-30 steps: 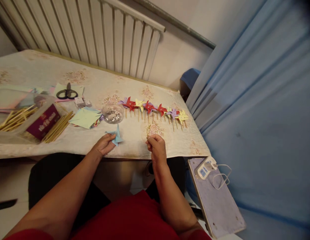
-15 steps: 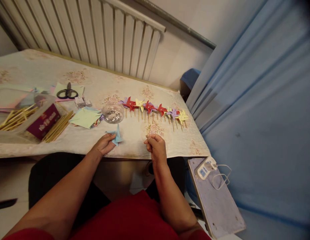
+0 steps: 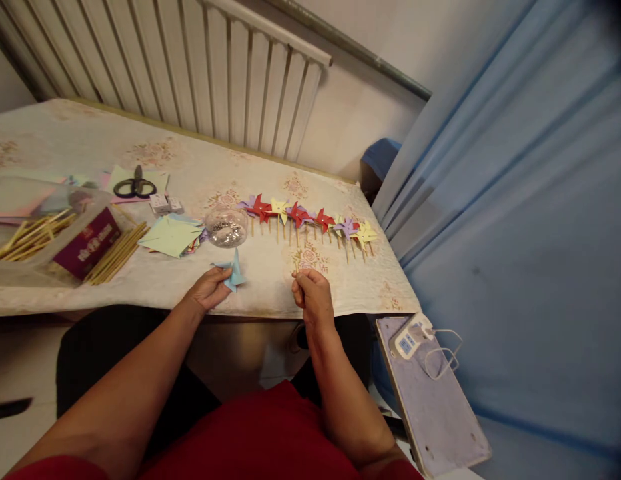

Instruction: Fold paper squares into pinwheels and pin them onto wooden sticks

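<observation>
My left hand point(image 3: 210, 289) pinches a light blue paper pinwheel point(image 3: 235, 275) above the table's front edge. To the right, my right hand point(image 3: 313, 291) is closed, thumb against fingers; whatever it pinches is too small to make out. Just beyond the pinwheel stands a clear round dish point(image 3: 226, 227) of small shiny pins. A row of finished red, yellow and purple pinwheels point(image 3: 299, 213) on thin sticks lies farther back. Left of the dish sits a stack of square paper sheets point(image 3: 173, 235) with a pale green one on top.
Wooden sticks point(image 3: 117, 255) lie beside a plastic tub point(image 3: 87, 243) holding more sticks. Black-handled scissors point(image 3: 135, 185) rest on paper near small white boxes point(image 3: 165, 204). A power strip point(image 3: 411, 339) with a white cord sits on a side board point(image 3: 435, 407). A blue curtain point(image 3: 515, 233) hangs on the right.
My right hand's fingers have curled in slightly, and the small tip seen above them before no longer shows. The left hand and pinwheel stay in place.
</observation>
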{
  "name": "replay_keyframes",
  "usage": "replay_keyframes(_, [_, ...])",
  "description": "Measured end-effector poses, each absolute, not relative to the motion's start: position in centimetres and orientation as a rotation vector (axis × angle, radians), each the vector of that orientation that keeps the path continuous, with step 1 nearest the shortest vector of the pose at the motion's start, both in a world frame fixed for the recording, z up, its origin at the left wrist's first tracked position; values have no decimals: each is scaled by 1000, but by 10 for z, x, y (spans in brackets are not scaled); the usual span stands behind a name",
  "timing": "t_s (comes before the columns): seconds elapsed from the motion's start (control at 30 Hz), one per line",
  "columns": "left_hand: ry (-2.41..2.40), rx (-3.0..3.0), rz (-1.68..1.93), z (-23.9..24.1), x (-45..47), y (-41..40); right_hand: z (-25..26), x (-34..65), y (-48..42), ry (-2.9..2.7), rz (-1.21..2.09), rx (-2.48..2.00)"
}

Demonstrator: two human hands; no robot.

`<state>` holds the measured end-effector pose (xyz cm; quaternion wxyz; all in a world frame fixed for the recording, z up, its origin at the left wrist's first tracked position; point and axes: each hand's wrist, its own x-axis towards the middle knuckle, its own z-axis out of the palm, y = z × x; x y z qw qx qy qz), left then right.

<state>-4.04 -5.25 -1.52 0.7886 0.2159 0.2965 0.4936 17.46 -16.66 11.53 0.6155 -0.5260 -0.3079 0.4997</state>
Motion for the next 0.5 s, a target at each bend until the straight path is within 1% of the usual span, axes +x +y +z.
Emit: replay_keyframes(0.5, [651, 452, 1058, -14, -40, -53, 116, 174, -168, -739, 1155, -1219])
